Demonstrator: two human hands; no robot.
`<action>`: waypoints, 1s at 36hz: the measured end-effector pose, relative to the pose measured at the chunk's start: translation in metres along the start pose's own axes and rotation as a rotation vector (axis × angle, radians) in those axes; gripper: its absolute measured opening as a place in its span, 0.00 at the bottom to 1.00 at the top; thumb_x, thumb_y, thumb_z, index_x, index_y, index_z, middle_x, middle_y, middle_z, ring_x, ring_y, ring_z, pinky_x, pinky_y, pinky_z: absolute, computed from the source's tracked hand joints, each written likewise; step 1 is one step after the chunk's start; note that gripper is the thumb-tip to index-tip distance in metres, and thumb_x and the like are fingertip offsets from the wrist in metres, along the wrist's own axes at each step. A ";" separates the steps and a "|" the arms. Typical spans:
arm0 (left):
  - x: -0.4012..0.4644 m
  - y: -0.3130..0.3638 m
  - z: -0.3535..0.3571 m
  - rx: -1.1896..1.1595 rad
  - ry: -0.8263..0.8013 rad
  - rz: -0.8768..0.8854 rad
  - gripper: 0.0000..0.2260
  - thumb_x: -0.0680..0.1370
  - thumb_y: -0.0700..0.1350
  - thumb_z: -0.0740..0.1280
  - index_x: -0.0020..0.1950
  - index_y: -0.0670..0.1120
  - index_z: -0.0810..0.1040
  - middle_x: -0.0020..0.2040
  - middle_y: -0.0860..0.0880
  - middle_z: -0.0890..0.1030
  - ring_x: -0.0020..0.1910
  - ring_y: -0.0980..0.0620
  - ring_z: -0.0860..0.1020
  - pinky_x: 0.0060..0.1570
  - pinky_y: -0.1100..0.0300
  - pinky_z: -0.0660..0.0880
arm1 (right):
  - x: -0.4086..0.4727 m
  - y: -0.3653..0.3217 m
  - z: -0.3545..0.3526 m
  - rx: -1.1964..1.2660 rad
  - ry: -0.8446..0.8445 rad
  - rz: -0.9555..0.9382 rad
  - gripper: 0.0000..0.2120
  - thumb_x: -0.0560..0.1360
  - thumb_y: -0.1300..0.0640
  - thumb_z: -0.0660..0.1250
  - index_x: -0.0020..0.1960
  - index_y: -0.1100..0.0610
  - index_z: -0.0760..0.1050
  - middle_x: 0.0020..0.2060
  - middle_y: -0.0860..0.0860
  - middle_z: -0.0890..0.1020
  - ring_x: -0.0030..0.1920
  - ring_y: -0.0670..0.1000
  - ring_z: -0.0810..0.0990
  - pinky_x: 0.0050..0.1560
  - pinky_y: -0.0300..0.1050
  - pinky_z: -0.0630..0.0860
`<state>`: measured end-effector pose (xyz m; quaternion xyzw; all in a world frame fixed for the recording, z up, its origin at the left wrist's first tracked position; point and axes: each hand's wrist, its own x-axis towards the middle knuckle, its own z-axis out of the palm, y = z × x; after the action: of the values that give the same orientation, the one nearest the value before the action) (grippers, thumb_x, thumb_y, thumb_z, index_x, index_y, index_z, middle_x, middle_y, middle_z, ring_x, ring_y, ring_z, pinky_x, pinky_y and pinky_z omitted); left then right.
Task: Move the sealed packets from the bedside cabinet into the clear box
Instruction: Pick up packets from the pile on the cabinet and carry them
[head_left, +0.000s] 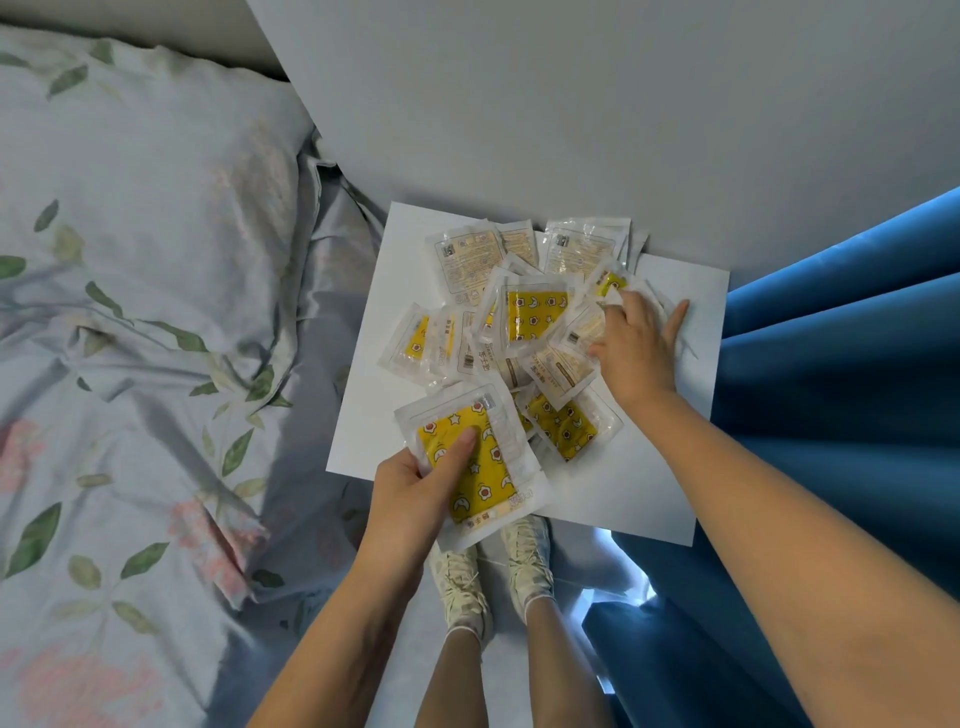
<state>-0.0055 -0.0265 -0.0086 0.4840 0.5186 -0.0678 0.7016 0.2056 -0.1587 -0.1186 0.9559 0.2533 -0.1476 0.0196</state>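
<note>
Head view looks straight down on a white, flat-topped bedside cabinet (670, 467) that stands between a bed and a blue curtain. The left hand (415, 499) holds a clear sealed packet with a yellow star-and-moon print (480, 467) at the cabinet's near edge; its grip is pinched on the packet, thumb pressed flat on the printed face and the other fingers curled beneath. That packet partly overhangs the cabinet's front edge. The right hand (636, 343) lies on the far right part of a loose heap of clear sealed packets (519, 312), some showing the yellow print and some their pale labelled backs. Its grip is spread: the thumb stretches out to the right on the cabinet top while the fingers bend down onto packets in the heap; whether they pinch one I cannot tell. The heap covers the middle and back of the cabinet, up against the grey wall (571, 104). The clear box does not show in this view. Left of the cabinet is bedding with a leaf and flower print (130, 312). The folded blue curtain (841, 389) hangs at the right. Below the cabinet edge are the person's pale laced shoes (493, 571).
</note>
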 end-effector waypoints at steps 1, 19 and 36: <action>0.000 0.000 0.000 0.000 -0.001 0.002 0.05 0.75 0.49 0.68 0.47 0.49 0.82 0.42 0.54 0.86 0.43 0.53 0.85 0.46 0.60 0.81 | 0.001 0.000 -0.001 0.044 0.004 0.011 0.22 0.74 0.53 0.69 0.65 0.60 0.71 0.67 0.55 0.68 0.72 0.57 0.61 0.74 0.64 0.50; -0.038 0.035 -0.024 -0.142 -0.095 0.057 0.12 0.68 0.44 0.70 0.49 0.42 0.82 0.47 0.43 0.86 0.45 0.45 0.85 0.48 0.51 0.81 | -0.097 -0.033 -0.117 1.577 -0.080 0.377 0.17 0.76 0.59 0.65 0.64 0.55 0.71 0.55 0.48 0.81 0.54 0.45 0.81 0.53 0.48 0.80; -0.241 0.098 -0.132 -0.284 0.149 0.342 0.11 0.71 0.37 0.70 0.53 0.41 0.76 0.43 0.45 0.86 0.39 0.47 0.85 0.35 0.58 0.81 | -0.236 -0.141 -0.301 1.550 -0.364 0.075 0.11 0.75 0.61 0.67 0.55 0.51 0.77 0.42 0.43 0.86 0.42 0.41 0.84 0.33 0.33 0.77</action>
<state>-0.1433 0.0256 0.2427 0.4650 0.4837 0.1617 0.7236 0.0232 -0.1150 0.2429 0.6661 0.0390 -0.4349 -0.6047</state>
